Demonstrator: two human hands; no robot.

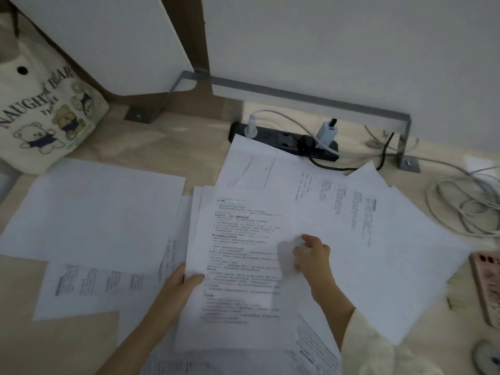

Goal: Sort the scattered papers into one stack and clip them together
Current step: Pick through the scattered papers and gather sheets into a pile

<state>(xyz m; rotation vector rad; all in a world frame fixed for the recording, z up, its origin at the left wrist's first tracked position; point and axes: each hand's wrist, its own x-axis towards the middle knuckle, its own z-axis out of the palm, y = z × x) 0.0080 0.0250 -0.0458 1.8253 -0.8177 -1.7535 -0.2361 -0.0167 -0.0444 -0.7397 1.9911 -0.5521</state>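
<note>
Early-to-mid, by my read. Left hand point(184, 282) grips a partial stack point(238, 253) at its left edge with the thumb pressed on top; the stack is over the middle of the desk point(151, 147). Right hand point(311, 255) is at the stack's right edge with fingers curled; it's blurred, so I can't tell if it pinches a sheet. Loose: 1 blank sheet point(94, 207) far left, 1 printed sheet point(89, 282) lower left, fanned sheets point(392, 239) on the right, more at the bottom edge. Left to do: gather those, square the edges, clip. No clip visible.
</note>
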